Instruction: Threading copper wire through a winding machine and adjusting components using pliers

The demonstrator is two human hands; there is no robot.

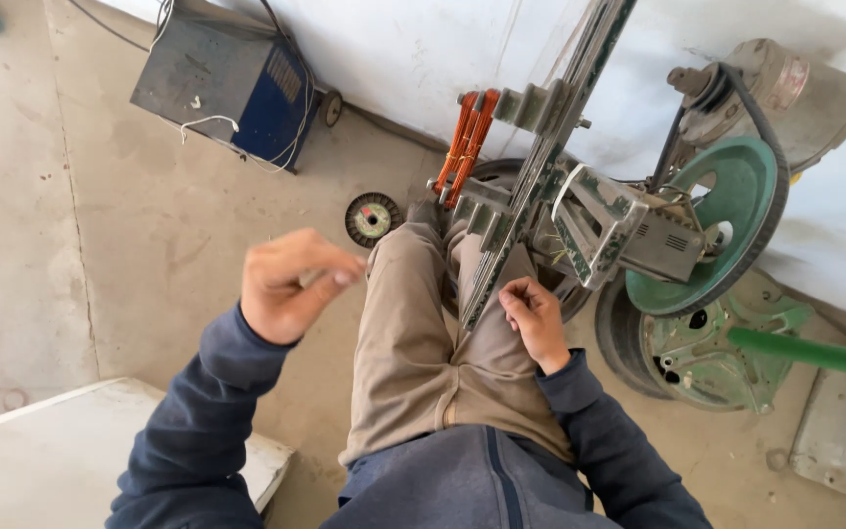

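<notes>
The left hand (291, 284) hovered left of the metal winding frame (531, 186), fingertips pinched together on something too thin to make out. The right hand (535, 318) rested at the frame's lower end, fingers curled on it, below the orange wire coil (467, 147).

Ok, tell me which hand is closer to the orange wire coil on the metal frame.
Right. The right hand rests at the lower end of the metal frame, below the orange wire coil. The left hand is raised off to the side, apart from the frame.
</notes>
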